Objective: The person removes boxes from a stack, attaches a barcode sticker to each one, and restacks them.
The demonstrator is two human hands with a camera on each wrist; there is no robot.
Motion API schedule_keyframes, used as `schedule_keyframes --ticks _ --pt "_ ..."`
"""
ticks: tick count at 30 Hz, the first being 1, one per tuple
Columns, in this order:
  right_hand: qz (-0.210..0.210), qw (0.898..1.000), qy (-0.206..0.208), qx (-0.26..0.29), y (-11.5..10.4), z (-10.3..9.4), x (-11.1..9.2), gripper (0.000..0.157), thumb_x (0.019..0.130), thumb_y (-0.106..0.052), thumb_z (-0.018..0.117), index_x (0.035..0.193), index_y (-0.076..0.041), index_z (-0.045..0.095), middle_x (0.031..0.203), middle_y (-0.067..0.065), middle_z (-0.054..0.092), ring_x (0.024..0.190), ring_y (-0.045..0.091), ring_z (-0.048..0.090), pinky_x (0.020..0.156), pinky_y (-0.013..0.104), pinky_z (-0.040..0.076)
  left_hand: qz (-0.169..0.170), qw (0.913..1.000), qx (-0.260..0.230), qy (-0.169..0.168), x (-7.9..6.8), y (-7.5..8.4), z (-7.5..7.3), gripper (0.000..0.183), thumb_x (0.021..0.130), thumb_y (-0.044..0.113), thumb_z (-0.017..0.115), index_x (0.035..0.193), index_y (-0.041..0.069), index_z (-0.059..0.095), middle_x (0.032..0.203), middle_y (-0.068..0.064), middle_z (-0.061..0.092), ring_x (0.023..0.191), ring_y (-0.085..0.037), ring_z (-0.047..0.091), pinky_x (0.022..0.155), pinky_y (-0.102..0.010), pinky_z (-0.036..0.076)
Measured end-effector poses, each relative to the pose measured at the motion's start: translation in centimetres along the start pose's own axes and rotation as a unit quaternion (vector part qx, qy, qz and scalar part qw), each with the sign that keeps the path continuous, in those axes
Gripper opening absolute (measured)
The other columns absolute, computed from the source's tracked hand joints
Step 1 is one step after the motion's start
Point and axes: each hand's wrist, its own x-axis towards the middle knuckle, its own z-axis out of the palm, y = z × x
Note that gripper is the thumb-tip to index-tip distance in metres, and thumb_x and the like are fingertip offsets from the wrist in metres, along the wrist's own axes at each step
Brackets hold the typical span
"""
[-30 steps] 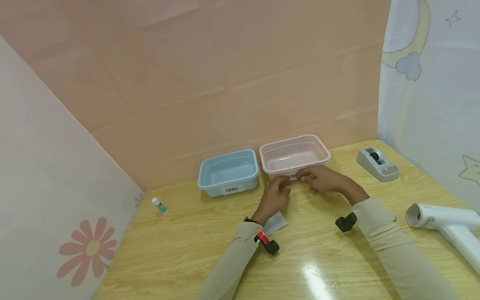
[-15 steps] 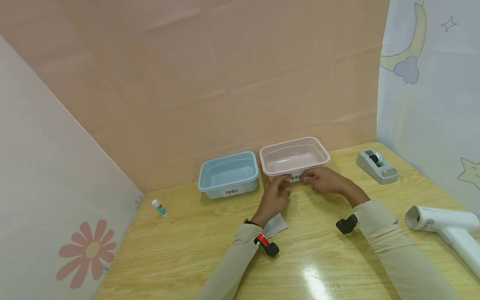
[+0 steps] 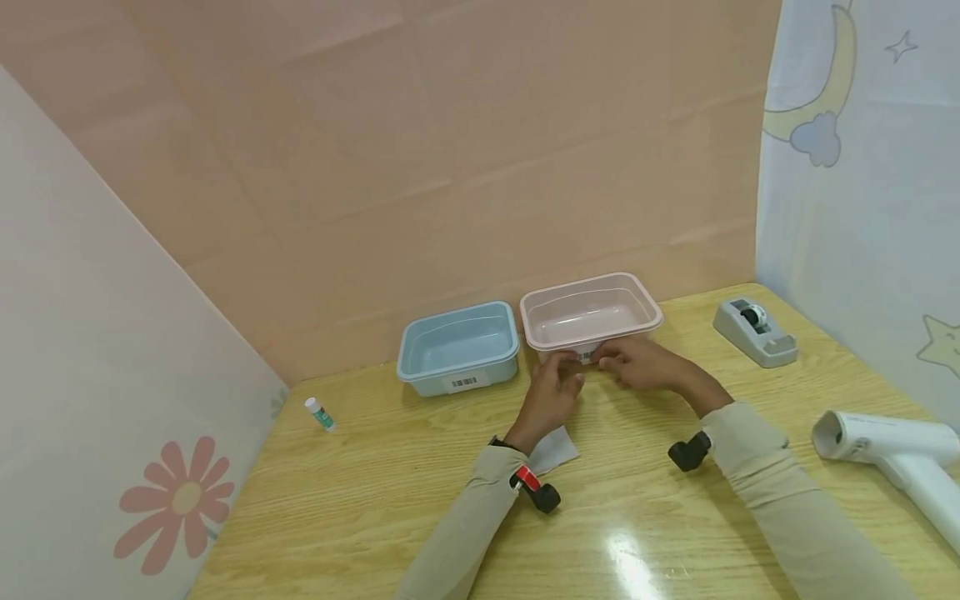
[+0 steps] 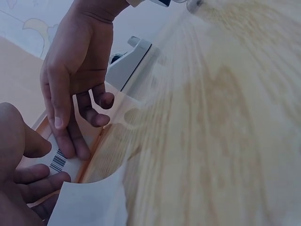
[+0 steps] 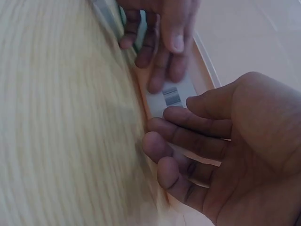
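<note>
A pink plastic bin (image 3: 587, 281) stands at the back of the wooden table with a white barcode label (image 3: 585, 357) on its front wall. Both hands meet at that label. My left hand (image 3: 555, 392) lays its straight fingers on the label (image 5: 171, 96) from the left. My right hand (image 3: 637, 362) touches the wall and the label's (image 4: 59, 160) other end with its fingers and thumb. In the wrist views the label lies flat against the bin. A white paper sheet (image 3: 553, 450) lies under my left wrist.
A light blue bin (image 3: 457, 310) with its own barcode stands left of the pink one. A glue stick (image 3: 318, 412) lies at the far left, a grey tape dispenser (image 3: 753, 332) at the back right, and a white hand-held appliance (image 3: 892, 454) at the right edge.
The hands have stayed at the pink bin's front wall and drawn slightly closer over the label. Nothing else moved.
</note>
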Motion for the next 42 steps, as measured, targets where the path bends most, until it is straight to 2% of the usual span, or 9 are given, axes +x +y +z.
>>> schedule_keyframes --ticks 7,17,21,24,31,33,35,38,42 --pt "0.044 0.999 0.0 0.002 0.2 -1.1 -0.9 0.031 0.106 -0.012 0.049 0.125 0.009 0.061 0.089 0.014 0.062 0.071 0.024 0.059 0.064 0.035 0.049 -0.034 0.9993 0.0 0.014 0.1 0.2 0.1 0.031 0.103 0.017 0.057 0.133 0.009 0.056 0.128 -0.003 0.059 0.129 -0.022 0.038 0.108 -0.043 0.034" --pt "0.069 0.998 -0.004 0.014 0.7 -1.9 -1.2 0.034 0.107 -0.016 0.048 0.127 0.009 0.06 0.104 0.017 0.063 0.074 0.024 0.06 0.067 0.037 0.048 -0.054 0.998 0.0 0.033 0.2 0.0 0.0 0.025 0.103 0.019 0.057 0.125 0.009 0.061 0.121 0.0 0.061 0.132 -0.025 0.038 0.107 -0.045 0.035" --pt "0.072 0.997 -0.005 -0.002 0.7 -2.2 -1.3 0.034 0.107 -0.017 0.048 0.127 0.007 0.061 0.099 0.015 0.065 0.072 0.023 0.06 0.069 0.037 0.047 -0.057 0.9978 0.005 0.035 0.2 -0.1 -0.1 0.025 0.102 0.018 0.058 0.125 0.007 0.062 0.119 -0.002 0.065 0.13 -0.027 0.04 0.105 -0.045 0.038" --pt "0.067 0.997 -0.007 -0.033 0.4 -2.5 -1.5 0.033 0.107 -0.019 0.049 0.124 0.005 0.063 0.092 0.011 0.066 0.073 0.021 0.06 0.071 0.036 0.047 -0.048 0.9983 0.017 0.03 0.2 -0.1 -0.2 0.023 0.102 0.018 0.06 0.122 0.006 0.064 0.117 -0.001 0.066 0.126 -0.025 0.042 0.102 -0.042 0.039" --pt "0.055 0.997 -0.027 -0.036 -0.7 -3.9 -2.2 0.026 0.107 -0.018 0.05 0.106 0.001 0.067 0.087 0.009 0.065 0.075 0.023 0.063 0.065 0.038 0.052 0.043 0.9917 0.12 -0.018 0.1 1.0 -1.5 0.017 0.099 0.012 0.062 0.097 0.008 0.078 0.1 0.003 0.071 0.109 -0.012 0.058 0.11 -0.044 0.026" --pt "0.05 0.998 -0.029 -0.038 -1.2 -4.3 -2.3 0.024 0.107 -0.015 0.049 0.102 -0.001 0.068 0.086 0.009 0.066 0.076 0.025 0.064 0.065 0.038 0.053 0.042 0.9903 0.125 -0.043 -0.1 1.7 -1.9 0.019 0.099 0.013 0.061 0.093 0.008 0.079 0.087 0.005 0.071 0.091 -0.01 0.062 0.101 -0.037 0.038" --pt "0.035 0.998 -0.021 -0.05 -1.8 -4.5 -2.3 0.023 0.106 -0.014 0.049 0.099 -0.004 0.069 0.085 0.007 0.067 0.074 0.026 0.065 0.064 0.037 0.053 0.03 0.9893 0.123 -0.072 -0.4 2.4 -2.5 0.023 0.1 0.016 0.059 0.09 0.006 0.078 0.074 0.005 0.066 0.071 -0.01 0.061 0.079 -0.028 0.048" --pt "0.005 0.997 0.001 -0.079 -2.5 -4.7 -2.2 0.023 0.107 -0.018 0.051 0.092 -0.011 0.067 0.08 0.004 0.065 0.068 0.022 0.062 0.061 0.034 0.05 0.004 0.985 0.127 -0.117 -0.9 3.6 -3.3 0.03 0.102 0.023 0.059 0.086 0.004 0.075 0.065 0.005 0.056 0.05 -0.011 0.051 0.048 -0.026 0.042" --pt "-0.032 0.993 0.049 -0.103 -3.1 -4.7 -2.0 0.022 0.107 -0.023 0.052 0.091 -0.016 0.066 0.079 -0.001 0.063 0.069 0.015 0.06 0.063 0.035 0.049 0.003 0.9746 0.17 -0.146 -1.3 5.3 -4.7 0.037 0.104 0.032 0.058 0.083 0.005 0.072 0.065 0.005 0.05 0.053 -0.009 0.046 0.049 -0.024 0.037"
